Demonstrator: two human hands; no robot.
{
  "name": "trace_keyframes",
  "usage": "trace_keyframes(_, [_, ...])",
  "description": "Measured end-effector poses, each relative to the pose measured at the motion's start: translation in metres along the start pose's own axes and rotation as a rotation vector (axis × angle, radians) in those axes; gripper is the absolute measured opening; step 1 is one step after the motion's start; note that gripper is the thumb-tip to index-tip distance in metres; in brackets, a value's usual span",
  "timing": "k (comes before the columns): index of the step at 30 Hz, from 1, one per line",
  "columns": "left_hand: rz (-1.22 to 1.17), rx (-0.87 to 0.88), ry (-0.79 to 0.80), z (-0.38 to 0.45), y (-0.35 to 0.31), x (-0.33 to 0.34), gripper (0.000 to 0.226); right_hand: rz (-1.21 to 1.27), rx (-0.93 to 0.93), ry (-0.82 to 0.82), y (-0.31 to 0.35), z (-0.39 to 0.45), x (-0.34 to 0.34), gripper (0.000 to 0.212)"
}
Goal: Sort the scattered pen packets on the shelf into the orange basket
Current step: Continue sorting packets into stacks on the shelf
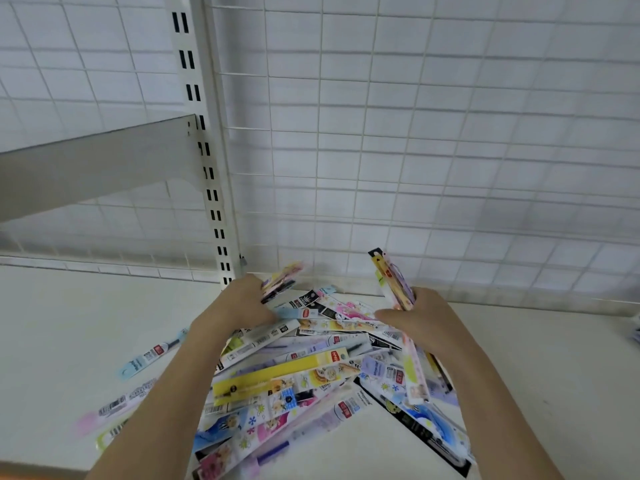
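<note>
A heap of colourful pen packets [311, 372] lies on the white shelf [69, 323], spreading from the back wall toward the front edge. My left hand [239, 306] grips a few pinkish packets [280, 278] at the heap's far left end. My right hand [419, 317] grips a bundle of packets [394, 278] held almost upright, its lower end reaching down past my wrist. A long yellow packet [277, 372] lies across the middle of the heap. A thin orange strip [20, 474] shows at the bottom left corner; I cannot tell whether it is the basket.
Several loose packets [138, 362] lie to the left of the heap beside my left forearm. A white wire grid [415, 150] backs the shelf. A slotted upright post [211, 168] and a grey shelf bracket [97, 161] stand at the back left.
</note>
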State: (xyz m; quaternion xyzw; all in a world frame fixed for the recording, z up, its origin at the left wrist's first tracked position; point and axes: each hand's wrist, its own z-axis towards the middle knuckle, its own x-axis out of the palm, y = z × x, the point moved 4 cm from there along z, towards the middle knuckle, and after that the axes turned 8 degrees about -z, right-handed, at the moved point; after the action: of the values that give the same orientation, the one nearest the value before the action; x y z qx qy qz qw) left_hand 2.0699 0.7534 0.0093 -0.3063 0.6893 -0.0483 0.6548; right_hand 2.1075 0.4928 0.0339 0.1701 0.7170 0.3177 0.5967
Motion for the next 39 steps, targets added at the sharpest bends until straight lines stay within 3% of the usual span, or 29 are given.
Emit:
trace_keyframes(2, [0.065,-0.008,0.004,0.009,0.004,0.011,0.034,0.004,-0.011,-0.045,-0.004,-0.002,-0.004,0.040])
trace_keyframes(6, [0.166,-0.018,-0.027,0.019,0.007,0.016,0.029,-0.004,-0.050,-0.149,-0.010,-0.006,-0.016,0.023])
trace_keyframes(11, [0.186,0.033,-0.046,0.014,-0.009,0.011,0.032,-0.045,-0.060,-0.088,-0.022,-0.004,-0.024,0.013])
trace_keyframes(15, [0.212,0.103,-0.034,0.002,-0.043,0.007,0.020,-0.039,-0.071,-0.096,-0.030,0.002,-0.032,0.015])
trace_keyframes(20, [-0.063,0.198,-0.050,-0.015,-0.094,0.014,0.023,-0.082,-0.058,-0.238,-0.053,0.005,-0.056,0.015])
trace_keyframes(25, [-0.409,0.338,-0.256,-0.042,-0.154,0.010,0.029,0.037,-0.070,-0.499,-0.077,-0.007,-0.095,0.027])
trace_keyframes(28, [-0.626,0.391,-0.272,-0.064,-0.189,0.019,0.028,0.043,-0.103,-0.601,-0.097,-0.015,-0.122,0.032])
trace_keyframes(34, [-0.904,0.450,-0.153,-0.092,-0.253,0.076,0.032,0.044,-0.185,-0.637,-0.171,-0.013,-0.165,0.029])
trace_keyframes(39, [-1.068,0.435,-0.212,-0.099,-0.320,0.130,0.026,0.204,-0.231,-0.604,-0.227,-0.011,-0.201,0.023])
